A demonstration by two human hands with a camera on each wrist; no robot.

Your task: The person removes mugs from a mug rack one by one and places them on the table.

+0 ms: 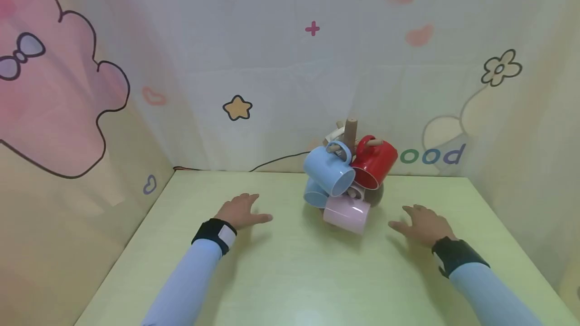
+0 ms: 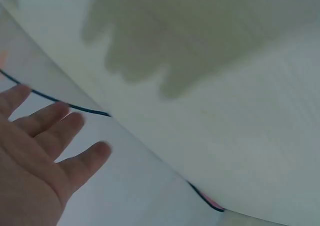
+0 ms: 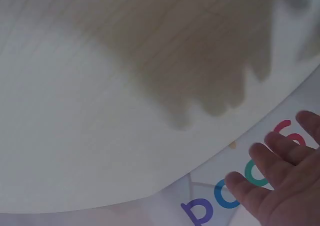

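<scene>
A wooden mug rack (image 1: 351, 135) stands toward the back of the table, hung with several mugs. At its upper left is a light blue mug (image 1: 327, 169), and at its upper right a red mug (image 1: 379, 164). Below them hang a pink mug (image 1: 347, 213) and another blue mug (image 1: 314, 194), partly hidden. To the left of the rack, the left hand (image 1: 240, 212) hovers over the table with fingers spread, holding nothing. On the other side the right hand (image 1: 422, 224) hovers likewise, its thumb toward the pink mug.
The pale wooden table (image 1: 290, 275) throws back shadows of both hands. Behind it hangs a printed cloth backdrop (image 1: 254, 29), which also lines both sides. A thin dark cable (image 1: 276, 159) runs along the back edge, left of the rack.
</scene>
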